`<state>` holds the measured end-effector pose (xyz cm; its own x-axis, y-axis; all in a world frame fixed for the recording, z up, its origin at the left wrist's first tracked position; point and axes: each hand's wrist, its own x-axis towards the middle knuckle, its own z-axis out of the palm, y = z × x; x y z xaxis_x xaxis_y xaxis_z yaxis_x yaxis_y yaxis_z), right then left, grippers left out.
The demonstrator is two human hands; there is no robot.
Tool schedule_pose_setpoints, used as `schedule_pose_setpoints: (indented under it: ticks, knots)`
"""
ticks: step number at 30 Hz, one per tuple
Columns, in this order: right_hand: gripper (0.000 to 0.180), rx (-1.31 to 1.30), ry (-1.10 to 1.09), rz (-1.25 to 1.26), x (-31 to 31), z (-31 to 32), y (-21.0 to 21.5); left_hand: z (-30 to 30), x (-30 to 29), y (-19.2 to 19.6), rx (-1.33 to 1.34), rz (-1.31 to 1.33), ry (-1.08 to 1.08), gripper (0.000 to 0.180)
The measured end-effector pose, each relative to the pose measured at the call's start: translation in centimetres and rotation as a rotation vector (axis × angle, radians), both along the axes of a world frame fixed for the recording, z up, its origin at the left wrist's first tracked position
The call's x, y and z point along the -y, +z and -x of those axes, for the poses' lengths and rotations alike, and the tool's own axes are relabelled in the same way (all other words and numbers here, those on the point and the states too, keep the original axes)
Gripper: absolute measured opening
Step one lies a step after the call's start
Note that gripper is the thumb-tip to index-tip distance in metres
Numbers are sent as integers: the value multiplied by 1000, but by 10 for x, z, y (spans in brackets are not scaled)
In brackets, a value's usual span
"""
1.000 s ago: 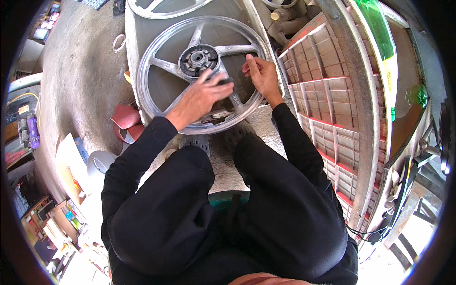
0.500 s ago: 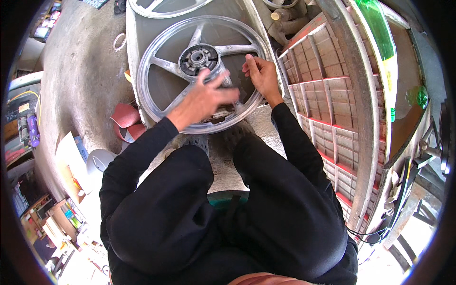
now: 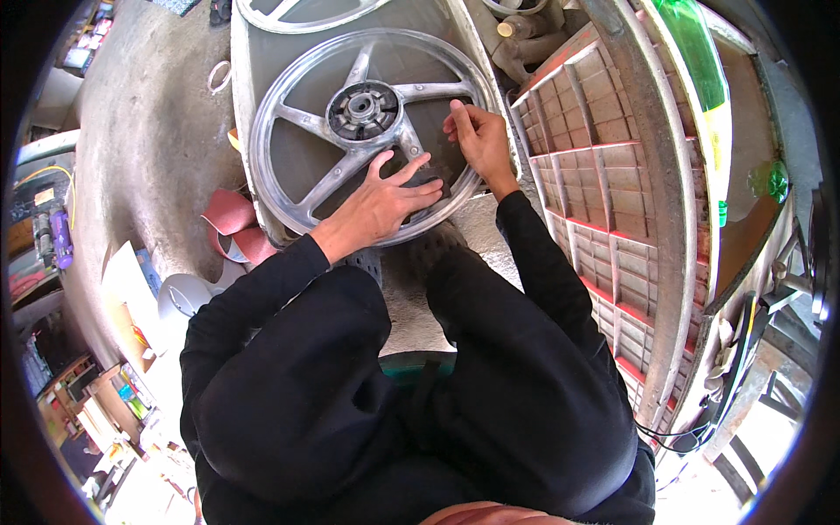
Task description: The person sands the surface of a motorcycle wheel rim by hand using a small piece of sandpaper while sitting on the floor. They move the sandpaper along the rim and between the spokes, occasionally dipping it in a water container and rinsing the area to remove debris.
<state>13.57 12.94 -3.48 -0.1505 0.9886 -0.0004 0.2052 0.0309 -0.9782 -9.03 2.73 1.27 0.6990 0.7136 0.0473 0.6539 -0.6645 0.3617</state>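
Observation:
A silver alloy wheel (image 3: 282,122) with a dark hub (image 3: 363,109) lies flat on a grey tray (image 3: 262,61) in front of my knees. My left hand (image 3: 385,199) rests palm down on the wheel's lower right spoke and rim, fingers spread and holding nothing that I can see. My right hand (image 3: 477,140) is at the wheel's right edge, fingers curled and pinched on the rim. Both arms are in black sleeves.
A second wheel (image 3: 297,10) shows at the top edge. Reddish sandpaper sheets (image 3: 232,217) lie on the concrete floor at the left. A red-edged grid panel (image 3: 612,184) stands close on the right, with a green bottle (image 3: 696,48) above it. Clutter fills the left rim.
My left hand slid back and forth over the lower right spoke, blurred half a second ago, and now lies with fingers spread wider. The right hand stayed on the rim.

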Motion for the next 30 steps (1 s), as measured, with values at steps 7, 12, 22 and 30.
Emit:
schedule_pose_setpoints:
  ticks: [7,12,22,30]
  knots:
    - [54,33,19,43,0,-4,-2,-6,-2,-3,2,-68,99,47]
    - [52,2,-18,46,1,-1,-2,9,-23,3,1,-106,42,44]
    - [54,5,-3,20,0,-1,0,14,-38,-5,-99,-156,199,53]
    - [53,11,-5,30,2,0,-1,11,-29,-3,-6,-101,102,52]
